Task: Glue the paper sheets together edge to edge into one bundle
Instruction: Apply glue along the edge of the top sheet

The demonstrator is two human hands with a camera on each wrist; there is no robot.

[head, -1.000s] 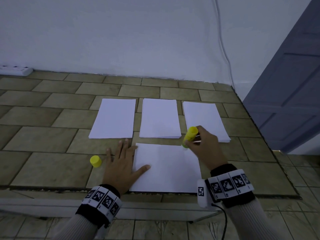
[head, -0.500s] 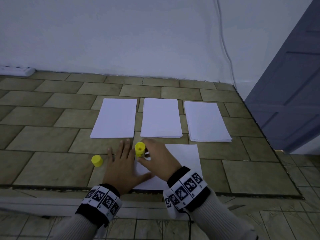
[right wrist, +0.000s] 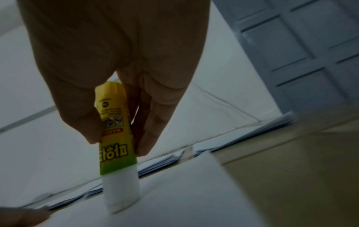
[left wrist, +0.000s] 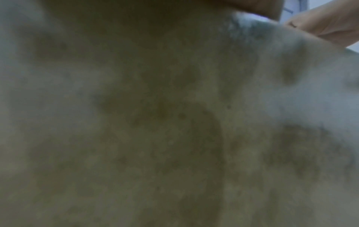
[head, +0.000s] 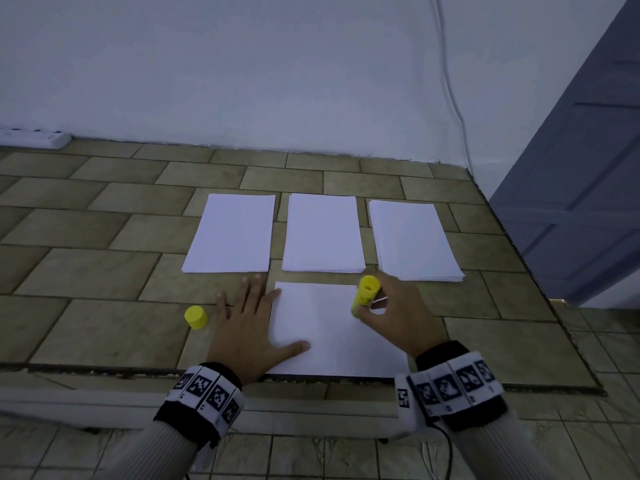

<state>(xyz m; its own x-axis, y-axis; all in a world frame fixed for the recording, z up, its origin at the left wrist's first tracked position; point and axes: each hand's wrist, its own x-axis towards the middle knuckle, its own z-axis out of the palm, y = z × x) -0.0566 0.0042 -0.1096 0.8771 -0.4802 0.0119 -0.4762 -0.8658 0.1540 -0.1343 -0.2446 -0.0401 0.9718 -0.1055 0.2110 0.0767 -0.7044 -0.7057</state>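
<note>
A single white sheet (head: 329, 334) lies on the tiled floor in front of me. My left hand (head: 256, 327) lies flat, fingers spread, pressing the sheet's left edge with the thumb on the paper. My right hand (head: 384, 306) grips an uncapped yellow glue stick (head: 365, 294) near the sheet's upper right part. In the right wrist view the glue stick (right wrist: 116, 138) points down with its white tip on the sheet (right wrist: 194, 192). Three paper stacks lie beyond: left (head: 230, 233), middle (head: 323, 233), right (head: 414, 240). The left wrist view is a dark blur.
The yellow glue cap (head: 196, 317) stands on the floor left of my left hand. A white wall rises behind the stacks, a cable (head: 450, 81) hangs down it, and a grey-blue door (head: 581, 161) stands at the right. A power strip (head: 34, 136) lies at the far left.
My right hand swept the glue stick from the sheet's upper right to its upper left, then back to the right along the top edge. The left hand stayed pressed on the sheet.
</note>
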